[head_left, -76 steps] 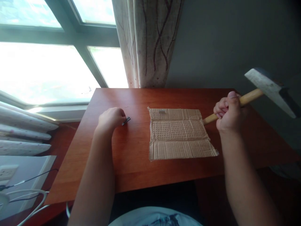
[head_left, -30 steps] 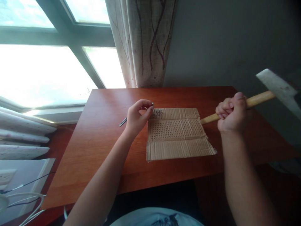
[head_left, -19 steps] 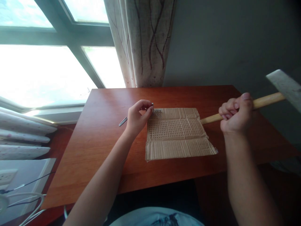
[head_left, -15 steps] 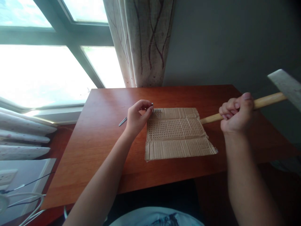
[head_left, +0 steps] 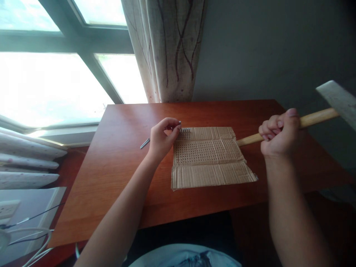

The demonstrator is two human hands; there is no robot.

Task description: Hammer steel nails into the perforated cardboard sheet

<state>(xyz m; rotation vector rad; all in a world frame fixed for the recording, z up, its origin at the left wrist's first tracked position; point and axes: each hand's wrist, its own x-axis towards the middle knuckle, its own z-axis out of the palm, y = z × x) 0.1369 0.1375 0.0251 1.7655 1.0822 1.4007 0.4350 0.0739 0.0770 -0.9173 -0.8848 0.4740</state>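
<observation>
Between its thumb and fingers, my left hand (head_left: 163,137) pinches a nail (head_left: 180,122) at the far left corner of the cardboard sheet (head_left: 207,176). Small holes in rows cover much of the cardboard. Several nails (head_left: 187,130) stand upright in it just right of my left fingertips. My right hand (head_left: 280,132) is wrapped around the wooden handle of a hammer (head_left: 318,118), raised to the right of the cardboard. The hammer's metal head points away to the right and is partly out of view. A few loose nails (head_left: 145,143) lie left of my left wrist.
The cardboard lies on a reddish-brown wooden table (head_left: 116,159). Behind it are a patterned curtain (head_left: 172,55) and a grey wall (head_left: 250,52). A bright window (head_left: 41,85) is at the left. White cables (head_left: 36,256) hang by a wall socket (head_left: 9,209) at lower left.
</observation>
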